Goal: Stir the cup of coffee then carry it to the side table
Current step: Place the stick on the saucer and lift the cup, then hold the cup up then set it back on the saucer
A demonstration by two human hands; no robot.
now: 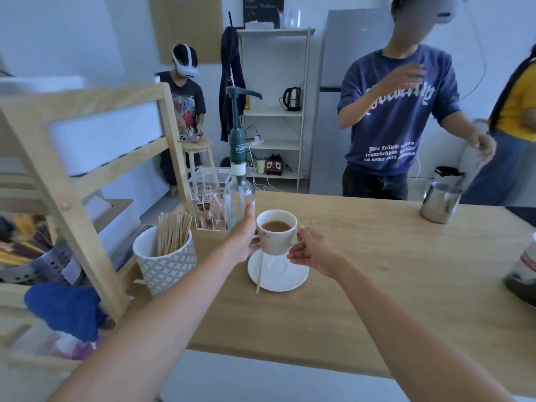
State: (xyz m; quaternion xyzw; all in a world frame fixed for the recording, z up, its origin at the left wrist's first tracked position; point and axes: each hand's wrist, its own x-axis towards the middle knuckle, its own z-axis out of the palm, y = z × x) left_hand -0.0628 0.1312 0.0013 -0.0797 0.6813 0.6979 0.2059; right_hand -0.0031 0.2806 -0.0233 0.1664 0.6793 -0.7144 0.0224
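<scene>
Both hands, left hand (pixel 243 238) and right hand (pixel 311 252), grip the cup (pixel 276 232), seemingly lifted off the saucer (pixel 278 271) near the table's (pixel 377 271) left edge; stirring looks finished, carry it level next.

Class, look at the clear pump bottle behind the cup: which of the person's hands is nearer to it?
Left. The left hand holds the cup right beside the pump bottle; the right hand is across the cup.

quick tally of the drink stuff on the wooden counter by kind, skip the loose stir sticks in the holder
coffee cup: 1, held in both hands
saucer: 1
used stir stick: 1, lying across the saucer
syrup pump bottle: 1
stir stick holder: 1
clear sachet box: 1
steel milk jug: 1
total: 7
</scene>
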